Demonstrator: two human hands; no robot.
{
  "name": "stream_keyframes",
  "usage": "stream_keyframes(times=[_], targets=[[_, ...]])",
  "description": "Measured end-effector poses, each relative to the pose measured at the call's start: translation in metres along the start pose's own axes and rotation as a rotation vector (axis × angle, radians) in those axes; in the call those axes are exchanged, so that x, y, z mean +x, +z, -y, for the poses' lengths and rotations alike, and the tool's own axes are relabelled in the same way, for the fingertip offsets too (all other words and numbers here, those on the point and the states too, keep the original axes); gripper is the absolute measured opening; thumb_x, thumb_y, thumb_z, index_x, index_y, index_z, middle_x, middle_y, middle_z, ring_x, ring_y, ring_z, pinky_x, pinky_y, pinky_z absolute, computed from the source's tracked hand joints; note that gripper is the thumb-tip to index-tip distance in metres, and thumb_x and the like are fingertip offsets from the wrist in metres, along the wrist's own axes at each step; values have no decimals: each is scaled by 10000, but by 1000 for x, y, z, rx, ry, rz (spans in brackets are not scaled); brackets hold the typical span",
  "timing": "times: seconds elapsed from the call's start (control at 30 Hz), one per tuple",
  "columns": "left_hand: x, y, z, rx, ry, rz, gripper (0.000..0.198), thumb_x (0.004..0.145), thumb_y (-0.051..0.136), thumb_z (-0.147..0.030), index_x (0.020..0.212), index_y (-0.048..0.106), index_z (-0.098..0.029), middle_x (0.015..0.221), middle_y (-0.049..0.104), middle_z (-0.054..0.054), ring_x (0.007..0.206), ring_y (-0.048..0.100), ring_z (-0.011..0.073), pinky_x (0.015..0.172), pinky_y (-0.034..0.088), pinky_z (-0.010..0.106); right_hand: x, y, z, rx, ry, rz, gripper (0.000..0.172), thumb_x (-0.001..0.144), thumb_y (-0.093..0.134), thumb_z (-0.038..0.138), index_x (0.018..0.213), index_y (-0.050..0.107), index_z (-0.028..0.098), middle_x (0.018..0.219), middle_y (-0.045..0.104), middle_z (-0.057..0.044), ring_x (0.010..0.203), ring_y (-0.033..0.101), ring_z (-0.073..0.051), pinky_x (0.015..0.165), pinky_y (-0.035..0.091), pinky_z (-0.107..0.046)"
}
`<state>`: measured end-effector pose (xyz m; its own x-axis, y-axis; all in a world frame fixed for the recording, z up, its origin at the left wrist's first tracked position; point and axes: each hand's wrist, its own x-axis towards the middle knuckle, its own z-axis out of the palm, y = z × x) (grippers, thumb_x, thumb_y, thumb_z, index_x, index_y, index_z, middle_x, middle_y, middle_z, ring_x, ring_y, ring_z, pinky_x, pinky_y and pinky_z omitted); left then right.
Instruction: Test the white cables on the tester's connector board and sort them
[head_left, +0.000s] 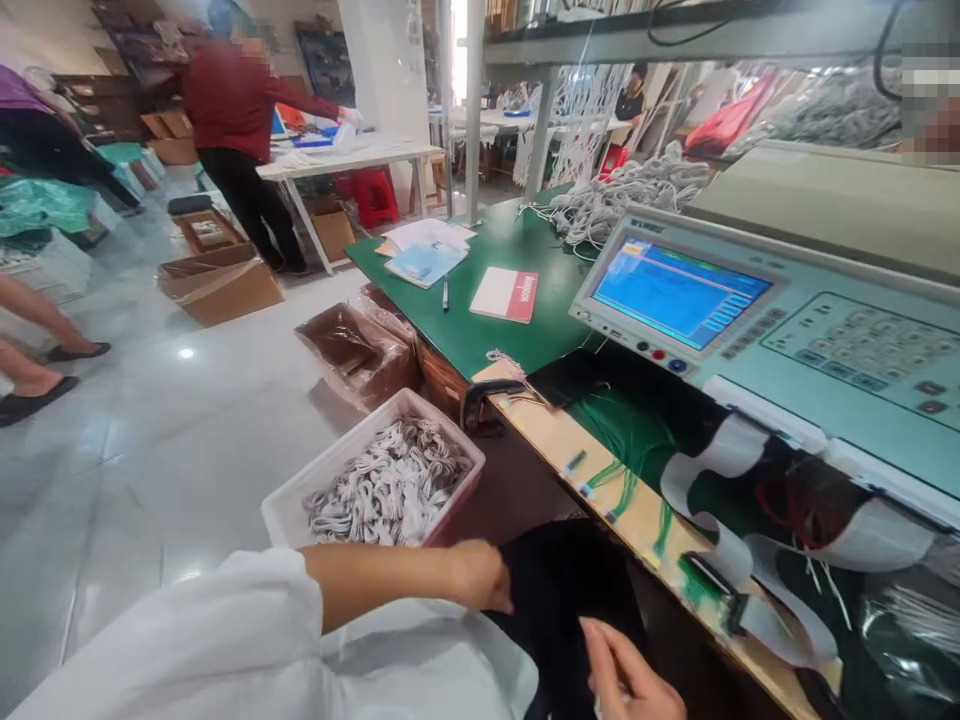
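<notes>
My left hand (480,578) reaches across my dark lap, just below a white and pink bin (330,470) full of coiled white cables (390,490). Its fingers curl down out of sight. My right hand (630,680) is at the bottom edge with its fingers pressed together around something small and white that I cannot make out. In front of it lies a wooden test board (637,520) with green wires (622,480) and black clamps.
A tester with a blue screen (675,290) and a keypad stands on the green table (480,330). A booklet (504,295), papers (427,255) and a cable pile (622,195) lie further back. Cardboard boxes (221,285) and a person in red (232,110) are on the floor side.
</notes>
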<state>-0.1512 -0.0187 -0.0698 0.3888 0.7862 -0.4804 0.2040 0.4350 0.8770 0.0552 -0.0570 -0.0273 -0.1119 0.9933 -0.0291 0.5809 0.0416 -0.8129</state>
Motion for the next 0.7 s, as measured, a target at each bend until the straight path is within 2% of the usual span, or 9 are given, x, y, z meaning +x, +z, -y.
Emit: stream_keyframes(times=[0.1, 0.2, 0.27, 0.37, 0.4, 0.47, 0.53, 0.6, 0.7], targets=[[11, 30, -11, -188, -169, 253, 388, 560, 576, -574, 512, 569, -189, 461, 500, -3, 499, 463, 145, 560, 362, 293, -2, 18, 24, -93, -461, 166, 201, 758, 511, 207, 912, 632, 251, 759, 660, -38, 674, 592, -196, 621, 467, -290], [19, 59, -32, -513, -314, 367, 352, 541, 652, -478, 597, 568, -141, 550, 553, 6, 511, 470, 119, 552, 360, 261, -7, 22, 33, -167, -628, 281, 248, 774, 469, 147, 973, 599, 215, 760, 642, -55, 715, 568, -205, 645, 448, -334], [20, 68, -44, -612, -263, 314, 315, 526, 700, -384, 662, 566, -134, 578, 552, -14, 525, 467, 92, 559, 352, 225, -12, 13, 24, -136, -499, 115, 223, 785, 455, 142, 951, 593, 200, 818, 629, -65, 795, 548, -208, 722, 427, -358], [17, 73, -54, -638, -202, 327, 320, 576, 678, -371, 769, 565, -142, 639, 548, -19, 566, 493, 82, 578, 358, 207, -22, -9, 1, -7, -40, -285, 186, 802, 462, 212, 958, 563, 192, 903, 606, -73, 855, 538, -202, 757, 423, -347], [15, 75, -56, -654, -208, 371, 326, 593, 667, -375, 797, 564, -141, 667, 554, -6, 592, 513, 94, 595, 371, 219, -25, -16, -5, 77, 101, -348, 213, 802, 469, 248, 992, 545, 191, 932, 600, -76, 863, 542, -203, 748, 432, -338], [11, 80, -57, -678, -242, 473, 334, 621, 644, -388, 820, 565, -131, 695, 563, 21, 631, 540, 119, 632, 395, 254, -30, -27, -12, 294, 244, -311, 301, 798, 475, 303, 1076, 503, 193, 1011, 583, -82, 910, 537, -207, 749, 443, -322], [8, 87, -55, -664, -263, 508, 340, 634, 629, -403, 807, 568, -117, 687, 565, 36, 619, 538, 121, 630, 402, 264, -33, -33, -11, 482, 261, -218, 329, 798, 472, 325, 1098, 491, 191, 1034, 580, -83, 923, 537, -209, 729, 455, -306], [5, 94, -52, -592, -235, 454, 355, 631, 623, -426, 771, 567, -104, 676, 569, 42, 564, 512, 99, 574, 385, 234, -37, -35, -7, 553, 274, -220, 290, 791, 486, 329, 1031, 529, 174, 953, 612, -82, 839, 567, -204, 667, 468, -287], [1, 103, -47, -426, -42, 340, 386, 629, 615, -444, 806, 562, -105, 716, 578, 46, 578, 501, 91, 560, 365, 212, -42, -34, -3, 537, 292, -315, 228, 765, 524, 337, 890, 566, 151, 757, 631, -57, 652, 574, -174, 554, 461, -252]])
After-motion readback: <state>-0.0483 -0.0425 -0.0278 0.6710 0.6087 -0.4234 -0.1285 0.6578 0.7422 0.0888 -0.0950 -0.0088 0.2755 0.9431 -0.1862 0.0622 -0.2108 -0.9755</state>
